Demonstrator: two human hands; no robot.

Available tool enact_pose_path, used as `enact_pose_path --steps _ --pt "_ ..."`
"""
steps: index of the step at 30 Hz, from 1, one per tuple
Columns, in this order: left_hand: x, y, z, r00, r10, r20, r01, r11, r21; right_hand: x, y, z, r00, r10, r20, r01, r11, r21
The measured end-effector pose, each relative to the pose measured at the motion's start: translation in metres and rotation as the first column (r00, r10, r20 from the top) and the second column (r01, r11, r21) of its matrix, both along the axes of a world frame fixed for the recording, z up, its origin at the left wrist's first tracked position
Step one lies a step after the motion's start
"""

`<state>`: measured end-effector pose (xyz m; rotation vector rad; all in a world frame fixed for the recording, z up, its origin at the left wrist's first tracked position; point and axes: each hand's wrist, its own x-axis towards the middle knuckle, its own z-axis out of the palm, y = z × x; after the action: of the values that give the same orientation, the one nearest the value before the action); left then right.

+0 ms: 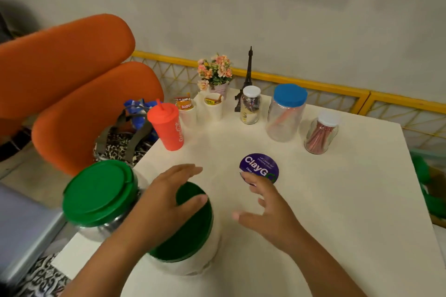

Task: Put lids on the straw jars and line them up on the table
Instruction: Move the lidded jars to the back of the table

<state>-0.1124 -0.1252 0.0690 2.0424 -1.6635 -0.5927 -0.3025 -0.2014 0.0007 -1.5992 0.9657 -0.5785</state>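
Landmark: round purple "ClayGo" sticker (259,166) lying flat on the white table (350,200); every place below is told from it.
Near jar: wide clear plastic jar with a dark green lid (190,226), nearer the person than the sticker and to its left, upright, its long axis vertical, lid already on.
Left hand (166,198): laid across that lid with fingers nearly straight and the thumb on the lid top, not curled round the rim; whether it presses down cannot be told.
Right hand (268,210): fingers spread and apart, holding nothing, fingertips over the sticker's near edge, just right of the near jar and not touching it.
Second big jar: clear jar with a lighter green lid (96,193), further left of the sticker, at the table's left edge.
Far jars: tall clear jar with a blue lid (286,116), small clear jar of pink straws with a white lid (321,135) and slim white-lidded jar (251,108), all beyond the sticker, standing in a loose row.
Deciding relation: the row lies beyond the sticker and the near jar on the person's side of it, so the jar probably has to travel forward and rightward.
Nearer hand: the left, already on the lid; the right could take the jar's wall.
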Motion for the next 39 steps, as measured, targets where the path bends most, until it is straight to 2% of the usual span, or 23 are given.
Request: enact_pose_path --steps 5,12,16,23,27,30,33,36,39 --pt "0.021 0.037 -0.026 0.997 0.076 0.009 -0.077 0.996 0.037 0.028 0.034 -0.001 0.974 0.171 -0.151 -0.174 0.985 -0.007" --pt "0.019 0.049 -0.045 0.965 0.225 -0.135 -0.224 0.974 0.024 0.044 0.057 0.01 0.942 0.183 -0.281 -0.189 0.982 0.008" --pt "0.01 0.036 -0.049 0.976 0.172 -0.136 -0.166 0.985 0.056 0.045 0.06 0.006 0.947 0.059 -0.317 -0.053 0.998 0.028" --pt "-0.027 0.001 -0.052 0.991 -0.015 -0.136 0.026 0.996 0.081 0.021 0.061 -0.007 0.909 -0.205 -0.363 0.119 0.962 -0.244" --pt "-0.057 -0.021 -0.051 0.973 -0.153 -0.173 0.167 0.983 0.07 -0.003 0.062 -0.011 0.832 -0.41 -0.375 0.265 0.886 -0.381" --pt "-0.088 -0.04 -0.051 0.938 -0.256 -0.232 0.281 0.956 0.081 -0.028 0.057 -0.015 0.736 -0.593 -0.327 0.379 0.761 -0.527" --pt "-0.122 -0.061 -0.047 0.881 -0.315 -0.354 0.365 0.927 0.085 -0.063 0.044 -0.016 0.652 -0.688 -0.319 0.464 0.695 -0.55" --pt "-0.15 -0.077 -0.045 0.824 -0.309 -0.475 0.402 0.91 0.104 -0.103 0.025 -0.012 0.601 -0.698 -0.39 0.517 0.711 -0.477" --pt "-0.173 -0.09 -0.045 0.805 -0.316 -0.501 0.422 0.9 0.109 -0.144 -0.004 -0.009 0.549 -0.722 -0.422 0.558 0.692 -0.458"
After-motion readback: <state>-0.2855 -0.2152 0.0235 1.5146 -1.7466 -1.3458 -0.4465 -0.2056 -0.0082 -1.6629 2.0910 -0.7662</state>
